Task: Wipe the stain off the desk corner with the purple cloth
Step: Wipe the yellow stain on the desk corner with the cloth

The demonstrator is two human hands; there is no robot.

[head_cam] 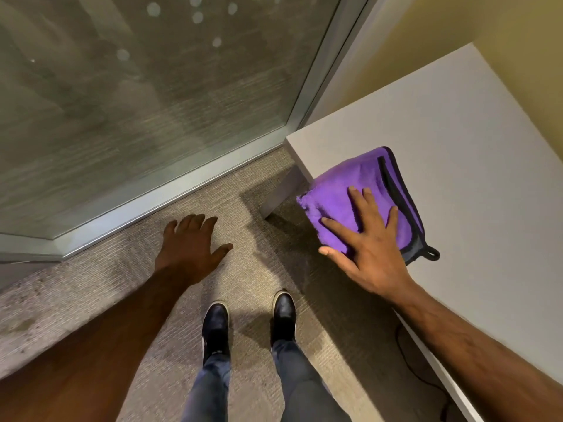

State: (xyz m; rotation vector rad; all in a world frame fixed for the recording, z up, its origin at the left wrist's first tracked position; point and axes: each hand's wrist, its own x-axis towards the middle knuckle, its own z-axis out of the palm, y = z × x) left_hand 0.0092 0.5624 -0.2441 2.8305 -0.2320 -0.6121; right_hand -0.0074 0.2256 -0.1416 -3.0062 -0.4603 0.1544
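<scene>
A folded purple cloth point(350, 190) with dark trim and a hanging loop lies on the white desk point(457, 141), over its near left edge close to the corner. My right hand point(370, 248) presses flat on the cloth with fingers spread. My left hand point(190, 248) hovers above the carpet to the left of the desk, fingers apart, holding nothing. No stain shows on the desk; the cloth hides the surface under it.
A frosted glass wall point(137, 95) with a metal frame point(170, 184) runs along the left and back. A desk leg point(283, 190) stands below the corner. My two dark shoes point(249, 321) stand on the beige carpet. A black cable point(417, 370) lies under the desk.
</scene>
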